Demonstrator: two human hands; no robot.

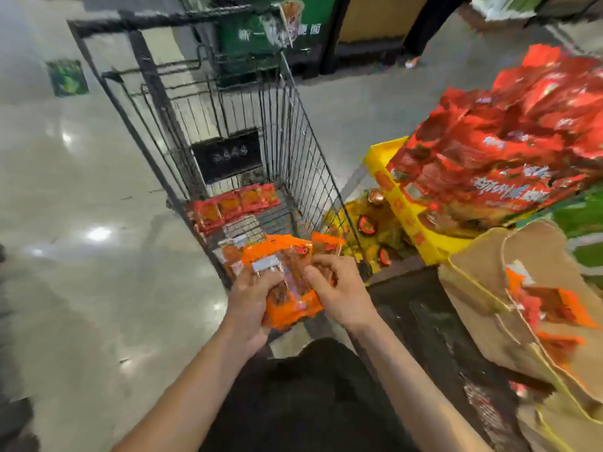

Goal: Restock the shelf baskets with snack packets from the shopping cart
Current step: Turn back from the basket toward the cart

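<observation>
Two hands, left (253, 293) and right (339, 288), grip pinching orange packet stack (293, 288); count unclear.

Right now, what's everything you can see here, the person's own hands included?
cart: one, dark wire, centre, on the floor
packets in cart: a row, red-orange, count unclear, on the cart bottom
held packets: a few, orange, over the cart's near end
red packets: a heap, red, in the yellow bin at right
yellow bin: one, right of the cart
basket: one, tan, lower right, orange packets inside
green bin: one, behind the cart
left hand: grips held packets
right hand: grips held packets
</observation>
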